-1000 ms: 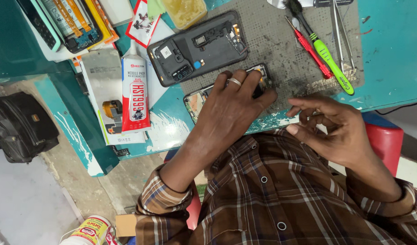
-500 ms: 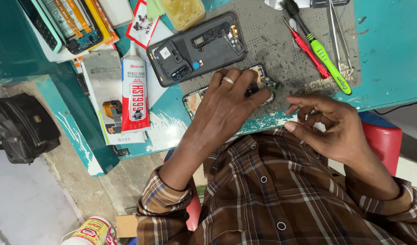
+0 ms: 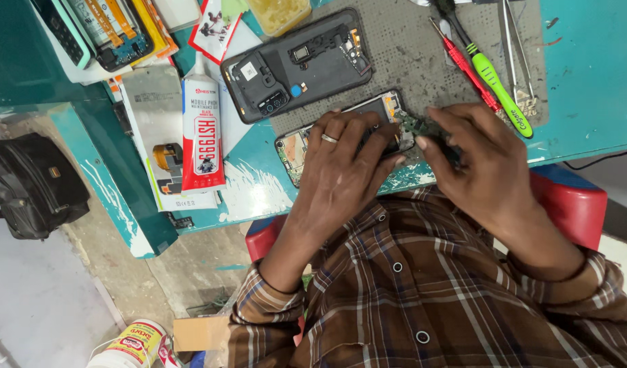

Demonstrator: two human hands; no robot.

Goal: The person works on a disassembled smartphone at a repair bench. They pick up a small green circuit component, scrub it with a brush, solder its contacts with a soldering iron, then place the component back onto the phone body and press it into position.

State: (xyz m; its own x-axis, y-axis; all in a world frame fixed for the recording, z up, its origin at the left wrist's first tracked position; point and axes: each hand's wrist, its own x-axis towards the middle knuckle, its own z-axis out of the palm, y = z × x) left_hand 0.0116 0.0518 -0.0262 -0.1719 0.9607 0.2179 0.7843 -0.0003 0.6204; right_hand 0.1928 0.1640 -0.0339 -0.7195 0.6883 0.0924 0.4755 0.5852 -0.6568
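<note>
An opened phone body (image 3: 296, 146) with bare insides lies near the front edge of the teal table (image 3: 586, 75). My left hand (image 3: 344, 160), a ring on one finger, lies flat across it and presses it down. My right hand (image 3: 473, 160) is at the phone's right end, fingers curled over a small green circuit board (image 3: 417, 125) beside the frame. What the fingertips pinch is hidden. A dark phone back cover (image 3: 296, 65) lies on the grey mat (image 3: 409, 48) just beyond.
A red-and-white glue tube (image 3: 202, 133) lies left of the phone on a flat package. A green-handled screwdriver (image 3: 494, 85), a red one (image 3: 463, 65) and metal tweezers (image 3: 518, 54) lie at the right. A parts tray sits top left. A black bag (image 3: 31, 184) is on the floor.
My right hand has moved from off the table's edge up and left onto the phone's right end, beside my left hand. The left hand stays pressed on the phone.
</note>
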